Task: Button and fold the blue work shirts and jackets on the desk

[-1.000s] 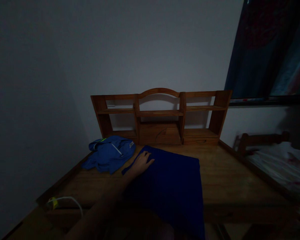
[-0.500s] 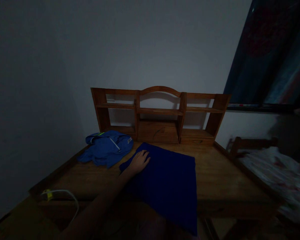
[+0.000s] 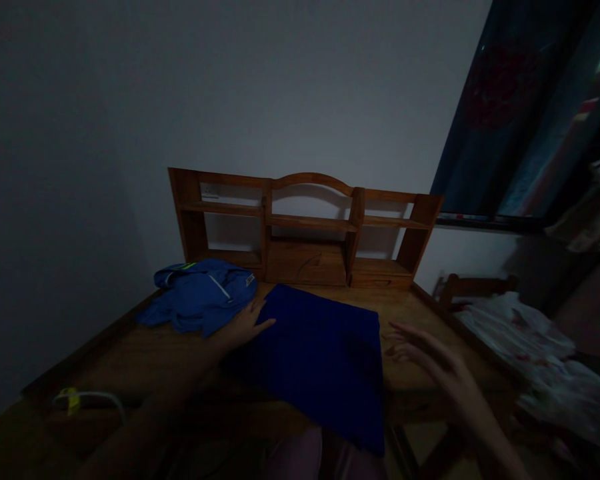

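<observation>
Hovering half-curled beside dark-blue cloth (image 3: 325,360): right hand (image 3: 433,351); left hand (image 3: 245,325) palm-down at its edge; both grips apart.

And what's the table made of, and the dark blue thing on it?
The table looks like wood, being brown with faint grain; any varnish is unclear. The dark blue thing is probably matte cloth: no shine, and it hangs past the table's edge.

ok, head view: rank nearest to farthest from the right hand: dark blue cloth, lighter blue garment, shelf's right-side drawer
1. Dark blue cloth: just left of the right hand.
2. Right-side drawer: back right of the desk.
3. Lighter blue garment: back left.
</observation>
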A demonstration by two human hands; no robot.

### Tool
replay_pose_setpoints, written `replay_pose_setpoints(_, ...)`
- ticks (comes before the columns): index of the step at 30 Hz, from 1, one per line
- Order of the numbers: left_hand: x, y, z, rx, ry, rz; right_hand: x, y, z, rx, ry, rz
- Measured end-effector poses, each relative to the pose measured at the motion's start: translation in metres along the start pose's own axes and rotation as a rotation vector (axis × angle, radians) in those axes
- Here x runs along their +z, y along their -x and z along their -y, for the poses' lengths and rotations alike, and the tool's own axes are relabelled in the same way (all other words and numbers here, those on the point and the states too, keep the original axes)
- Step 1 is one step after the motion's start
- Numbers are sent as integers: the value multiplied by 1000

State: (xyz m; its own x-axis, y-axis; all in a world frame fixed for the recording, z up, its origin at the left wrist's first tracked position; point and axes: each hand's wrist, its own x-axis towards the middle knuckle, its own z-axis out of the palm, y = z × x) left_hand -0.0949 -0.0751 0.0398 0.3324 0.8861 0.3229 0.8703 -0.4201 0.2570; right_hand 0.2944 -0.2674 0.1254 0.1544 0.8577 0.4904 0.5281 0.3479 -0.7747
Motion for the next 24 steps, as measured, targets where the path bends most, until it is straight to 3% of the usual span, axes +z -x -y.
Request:
replay_pose_setpoints(3,-26,29,-6,64,54,36,17,23,-31,183,66,-22)
replay_pose_setpoints(7,-49,85,-58,362,22,85,42,56,-51,429,53,-27)
replay_pose_setpoints(11,-43,115,-122,629,32,166,53,66,-39,569,-232,165)
replay_pose_setpoints(14,-31,113,-154,658,51,169,51,61,-24,738,-455,339)
replay_pose_setpoints(16,-26,104,-167,633,75,144,47,54,-14,821,-630,362)
replay_pose_setpoints(20,-24,84,-166,530,93,105,40,36,4,844,-984,322)
replay_pose_setpoints(24,-27,70,-121,413,53,83,40,28,14,787,-1132,315)
